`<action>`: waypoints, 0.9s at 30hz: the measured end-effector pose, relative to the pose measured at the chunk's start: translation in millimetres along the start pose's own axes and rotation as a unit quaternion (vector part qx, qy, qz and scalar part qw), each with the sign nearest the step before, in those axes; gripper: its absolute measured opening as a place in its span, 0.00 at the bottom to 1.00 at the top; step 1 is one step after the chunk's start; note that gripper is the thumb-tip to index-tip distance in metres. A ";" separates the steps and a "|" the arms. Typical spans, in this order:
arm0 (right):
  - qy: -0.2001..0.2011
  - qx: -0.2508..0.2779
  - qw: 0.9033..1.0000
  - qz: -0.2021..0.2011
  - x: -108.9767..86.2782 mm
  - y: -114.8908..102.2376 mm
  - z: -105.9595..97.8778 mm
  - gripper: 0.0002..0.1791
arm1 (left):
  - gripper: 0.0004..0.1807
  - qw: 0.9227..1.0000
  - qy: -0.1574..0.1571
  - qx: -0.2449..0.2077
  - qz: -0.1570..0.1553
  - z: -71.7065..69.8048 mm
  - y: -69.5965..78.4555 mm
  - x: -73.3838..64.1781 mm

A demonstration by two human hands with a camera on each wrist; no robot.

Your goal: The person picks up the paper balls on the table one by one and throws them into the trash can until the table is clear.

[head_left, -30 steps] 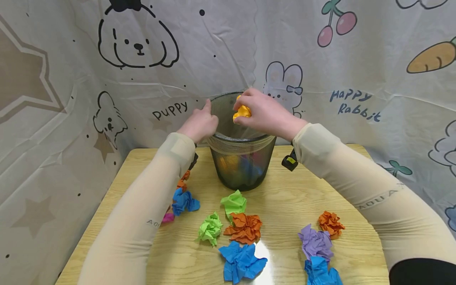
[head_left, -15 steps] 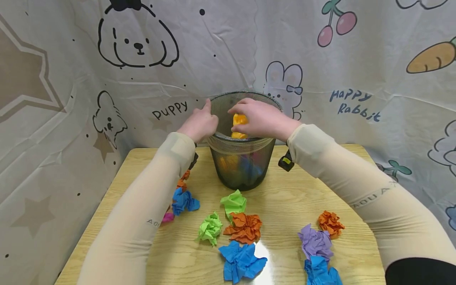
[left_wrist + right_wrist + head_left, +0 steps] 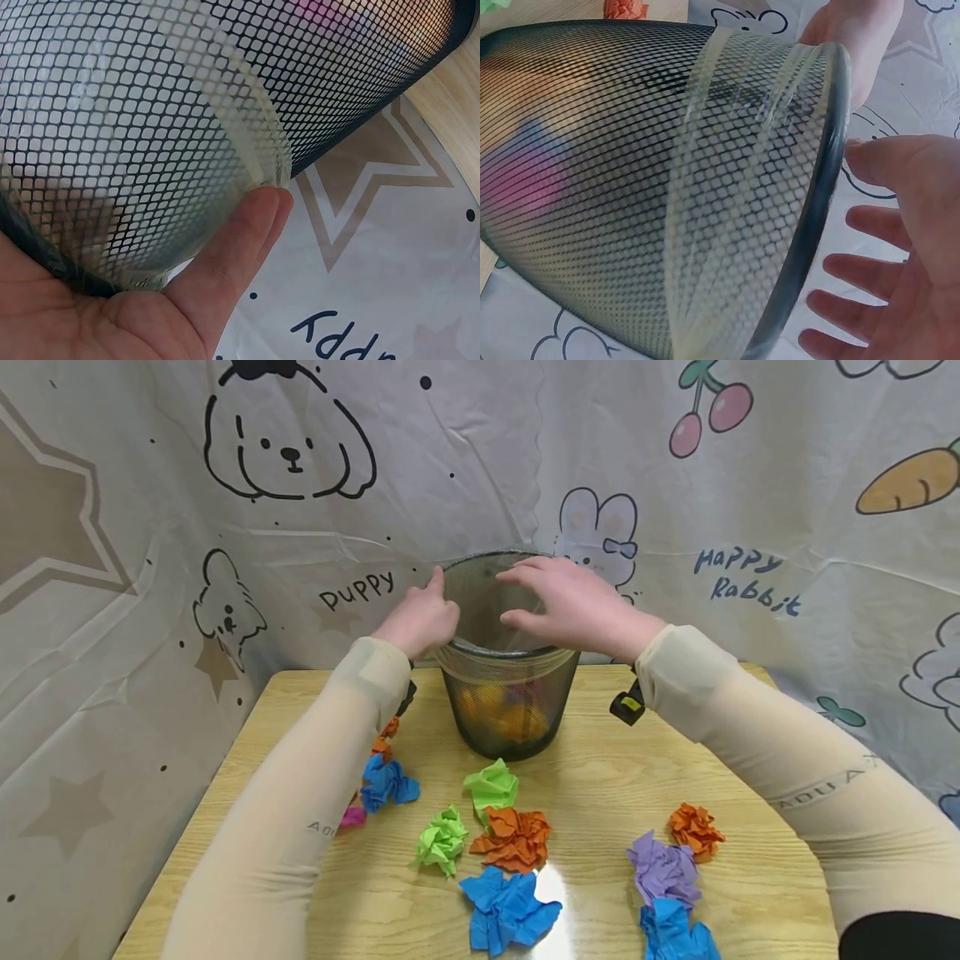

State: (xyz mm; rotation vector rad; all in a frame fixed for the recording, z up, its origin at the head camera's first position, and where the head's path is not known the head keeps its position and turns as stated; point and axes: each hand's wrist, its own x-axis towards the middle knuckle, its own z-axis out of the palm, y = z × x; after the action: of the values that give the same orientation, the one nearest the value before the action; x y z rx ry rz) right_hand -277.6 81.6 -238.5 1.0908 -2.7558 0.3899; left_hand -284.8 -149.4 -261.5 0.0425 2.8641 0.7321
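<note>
A black mesh wastebasket (image 3: 510,693) with a clear plastic liner stands at the back of the table, and crumpled paper shows through its mesh. My left hand (image 3: 420,620) grips the basket's left rim. In the left wrist view, a digit of that left hand (image 3: 225,255) lies against the liner outside, and a blurred skin-toned shape shows through the mesh. Above the basket's opening, my right hand (image 3: 577,606) holds nothing, with thumb and fingers spread apart. The right wrist view has its fingers (image 3: 866,276) beside the rim.
Crumpled paper balls lie on the wooden table (image 3: 592,810): green (image 3: 441,841), orange (image 3: 516,841) and blue (image 3: 506,910) ones in front, a purple one (image 3: 663,868) at right. My left sleeve partly hides several at left. A printed curtain (image 3: 480,460) hangs behind.
My right hand lowered a yellow-orange paper ball into the wastebasket and let it go; its fingers have spread and drawn back rightward. The left hand stays at the rim.
</note>
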 end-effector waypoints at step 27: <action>-0.031 0.008 0.993 0.112 -103.4 56.6 -3.4 0.49 | 0.39 1.000 -0.005 -0.011 0.002 1.7 -0.5 -0.4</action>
State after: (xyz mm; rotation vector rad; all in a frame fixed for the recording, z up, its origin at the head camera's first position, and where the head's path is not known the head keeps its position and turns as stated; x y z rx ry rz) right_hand -241.5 189.4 -269.9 0.8116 -2.9441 0.4118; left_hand -284.1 -149.0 -263.1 0.0475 2.8469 0.7632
